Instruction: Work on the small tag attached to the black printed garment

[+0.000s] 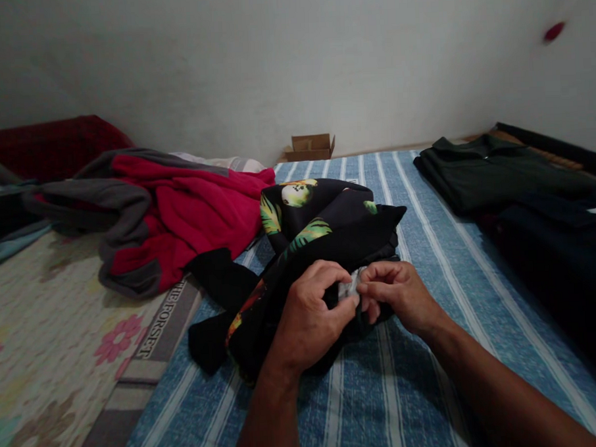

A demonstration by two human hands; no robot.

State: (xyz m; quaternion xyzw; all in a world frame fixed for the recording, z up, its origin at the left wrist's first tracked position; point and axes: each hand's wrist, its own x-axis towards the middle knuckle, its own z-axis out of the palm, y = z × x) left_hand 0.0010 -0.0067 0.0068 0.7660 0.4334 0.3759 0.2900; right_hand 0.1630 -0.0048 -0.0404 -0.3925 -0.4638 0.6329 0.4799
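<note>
Head view. Both forearms enter from the lower edge and converge at the middle of the frame. The left hand (309, 315) is curled, knuckles up, with thumb and fingers closed on a small white tag (349, 288). The right hand (397, 295) meets it from the other side, fingertips also pinching the same tag. The two hands touch at the fingertips.

The tag belongs to a black shirt (323, 242) with a green leaf print, which lies crumpled on the bed (413, 376), on a blue striped sheet. Part of the shirt extends left toward a floral blanket (46, 327).

Beyond the shirt, to the left, a red and grey garment (179, 215) lies bunched, touching the shirt's far edge. On the right side of the bed, well apart from the hands, a folded dark green shirt (493, 172) lies flat beside other dark clothing.

Container: a small cardboard box (312, 146) stands against the wall (271, 53) behind the bed, flaps open. Its contents cannot be seen.
</note>
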